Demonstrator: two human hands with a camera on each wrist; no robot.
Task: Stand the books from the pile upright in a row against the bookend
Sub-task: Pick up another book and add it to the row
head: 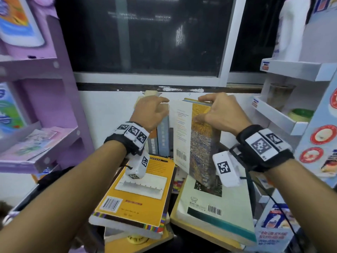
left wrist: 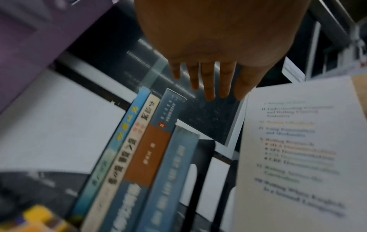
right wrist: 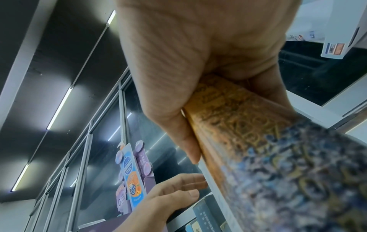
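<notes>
My right hand [head: 218,112] grips the top of a thick book [head: 202,143] with an orange and blue patterned spine, thumb on its white cover, and holds it upright above the piles. My left hand [head: 151,110] hovers with straight fingers [left wrist: 206,87] over several upright books [left wrist: 139,157] and reaches toward the held book's top corner. A black bookend [left wrist: 204,157] stands just right of those books, between them and the held book's white cover [left wrist: 294,149]. In the right wrist view my left hand [right wrist: 174,193] lies close beside that cover's edge.
A yellow book [head: 138,194] tops a pile at front left. A pale green and white book [head: 209,203] tops another at front right. A purple shelf unit [head: 45,106] stands left, white shelves [head: 284,115] right, and a wall with a dark window behind.
</notes>
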